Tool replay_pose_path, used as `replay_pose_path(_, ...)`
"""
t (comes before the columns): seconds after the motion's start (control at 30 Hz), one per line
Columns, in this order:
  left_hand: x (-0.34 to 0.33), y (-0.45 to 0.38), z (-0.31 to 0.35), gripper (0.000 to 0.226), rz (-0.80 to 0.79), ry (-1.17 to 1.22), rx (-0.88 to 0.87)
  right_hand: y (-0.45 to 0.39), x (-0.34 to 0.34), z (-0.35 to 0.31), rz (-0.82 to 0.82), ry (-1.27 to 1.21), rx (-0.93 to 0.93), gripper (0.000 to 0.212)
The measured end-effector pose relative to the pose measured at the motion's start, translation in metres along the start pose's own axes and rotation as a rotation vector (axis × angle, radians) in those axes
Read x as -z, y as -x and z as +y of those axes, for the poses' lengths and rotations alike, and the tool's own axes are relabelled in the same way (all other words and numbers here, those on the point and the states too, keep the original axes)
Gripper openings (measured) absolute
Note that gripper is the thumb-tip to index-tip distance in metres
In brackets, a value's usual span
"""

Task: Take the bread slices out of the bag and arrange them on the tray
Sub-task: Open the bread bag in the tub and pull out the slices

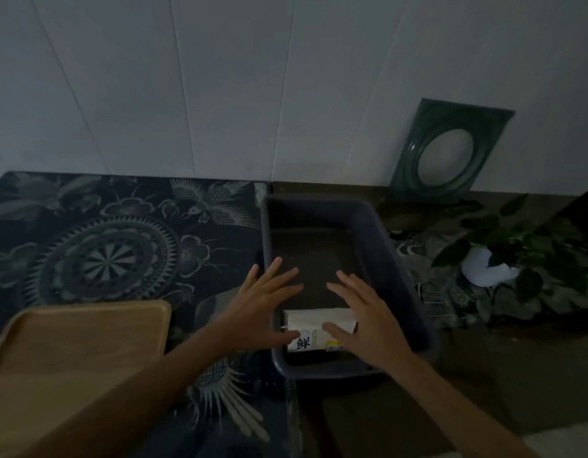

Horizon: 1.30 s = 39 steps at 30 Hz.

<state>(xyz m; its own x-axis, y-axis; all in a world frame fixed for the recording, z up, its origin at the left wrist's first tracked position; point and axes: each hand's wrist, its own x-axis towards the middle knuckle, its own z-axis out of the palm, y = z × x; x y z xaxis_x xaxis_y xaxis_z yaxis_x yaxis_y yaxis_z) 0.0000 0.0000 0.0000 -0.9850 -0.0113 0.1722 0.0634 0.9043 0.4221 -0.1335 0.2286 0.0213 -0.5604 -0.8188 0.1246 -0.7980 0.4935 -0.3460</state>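
The room is dim. Right of the frame's centre, a dark plastic bin (378, 233) sits on the bench (504, 368), and both of the person's hands are reaching into it. The bread bag (319, 325), white with a printed label, lies at the near end of the bin's floor.

The left hand (263, 302) comes over the bin's left wall with its fingers (279, 276) spread wide and flat, and its thumb lies at the bag's left edge. The right hand (362, 312) hovers over the bag's right side, fingers also splayed, thumb resting on or just above the wrapper; I can't tell which. Neither hand has closed on the bag.

At the lower left of the frame sits the wooden tray (71, 352), bare, on a dark patterned cloth (121, 242) that covers the left part of the bench. At the upper right, a green frame with a round opening (448, 150) leans against the white panelled wall (220, 77). Leafy plants (523, 233) fill the right edge, with something white and crumpled (484, 269) among the leaves.
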Motion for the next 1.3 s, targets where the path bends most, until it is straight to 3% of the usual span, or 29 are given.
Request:
replay_pose_path(0.23,-0.039,0.006,0.006,0.070,0.093,0.084,0.045,0.016,-0.029,0.036,0.040,-0.156,0.030,0.056)
replay_pose_path(0.57,-0.061,0.004,0.023,0.022,0.310,0.180,0.117,0.010,-0.039,0.073,0.165,-0.163,0.207,0.030)
replay_pose_path(0.73,-0.056,0.009,0.024,0.022,0.335,0.277,0.175,-0.003,-0.029,0.078,0.163,-0.240,0.210,0.020)
replay_pose_path(0.9,-0.046,0.002,0.026,0.018,0.329,0.269,0.201,-0.012,-0.023,0.080,0.036,-0.351,0.110,0.038)
replay_pose_path(1.1,-0.041,-0.010,0.035,0.018,0.277,0.146,0.190,-0.016,-0.020,0.079,-0.064,-0.367,0.054,0.044)
replay_pose_path(1.3,-0.043,-0.019,0.046,0.029,0.206,0.047,0.096,-0.017,-0.014,0.082,-0.170,-0.402,0.007,0.021)
